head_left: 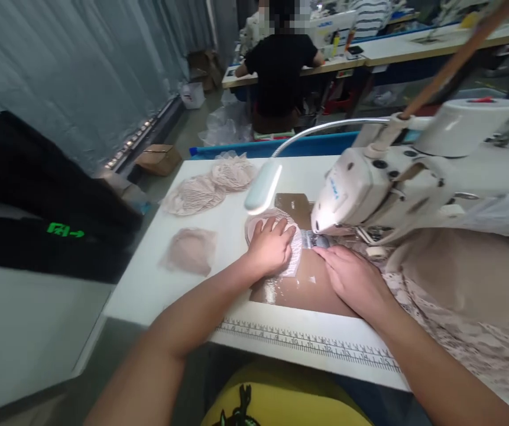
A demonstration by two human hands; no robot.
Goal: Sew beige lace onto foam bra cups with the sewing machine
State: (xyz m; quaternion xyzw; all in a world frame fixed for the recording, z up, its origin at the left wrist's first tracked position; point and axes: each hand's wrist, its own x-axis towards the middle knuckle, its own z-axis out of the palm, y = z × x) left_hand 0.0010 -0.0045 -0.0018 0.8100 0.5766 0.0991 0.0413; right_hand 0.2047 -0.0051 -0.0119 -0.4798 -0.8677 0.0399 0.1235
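My left hand (272, 245) lies flat with its fingers spread on a pale, patterned cup-shaped fabric piece (295, 260), left of the sewing machine's needle area. Under that piece is a shiny brown plate (298, 293). My right hand (354, 275) is at the plate's right side, fingers stretched toward the metal plate below the white sewing machine head (347, 189). Whether its fingertips hold anything is too small to tell. A lit lamp (263, 186) hangs just above the fabric.
Lacy beige pieces (196, 194) and a sheer beige piece (191, 251) lie on the white table (143, 284) at left. Beige lace fabric (467, 284) is heaped at right. A ruler strip (307, 343) runs along the front edge. A person (281, 71) sits beyond.
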